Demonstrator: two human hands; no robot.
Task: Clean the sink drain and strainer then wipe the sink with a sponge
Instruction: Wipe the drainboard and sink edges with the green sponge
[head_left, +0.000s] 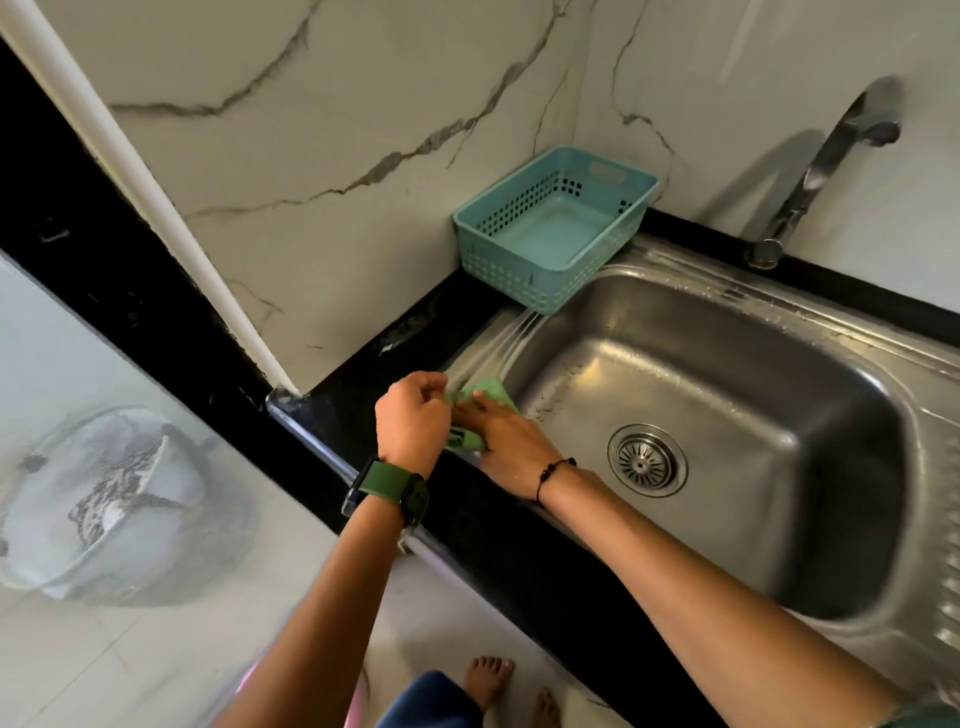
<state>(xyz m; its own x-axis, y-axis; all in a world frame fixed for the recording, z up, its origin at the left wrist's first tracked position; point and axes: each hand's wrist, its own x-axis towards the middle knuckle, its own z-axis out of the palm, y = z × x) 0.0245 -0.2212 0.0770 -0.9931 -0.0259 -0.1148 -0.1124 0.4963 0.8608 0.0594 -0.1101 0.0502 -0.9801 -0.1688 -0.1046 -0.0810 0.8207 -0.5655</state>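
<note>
Sponge (488, 397), green, sits at the left rim of the stainless sink (779, 587), just left of centre in the frame, caught between both hands. The left hand (410, 421), with a green watch (392, 488) on its wrist, has its fingers curled at the sponge's upper left edge and seems to pinch it. The right hand (506, 441), a black cord bracelet (556, 470) on its wrist, lies over the sponge with the fingers fairly straight, pressing it down on the rim; the hands touch each other there. A darker green part shows below between them; whether it is the sponge's scouring side or a wrapper I cannot tell.

Right of the hands, the strainer (645, 461) is seated in the drain at the basin floor. A teal basket (558, 231) stands on the counter corner above, and the tap (826, 166) rises at the upper right.

Judging by this, the sponge is being readied or worked along the rim, so the wiping step is in hand. Next calls for a firm one-handed grip and strokes down into the basin.
</note>
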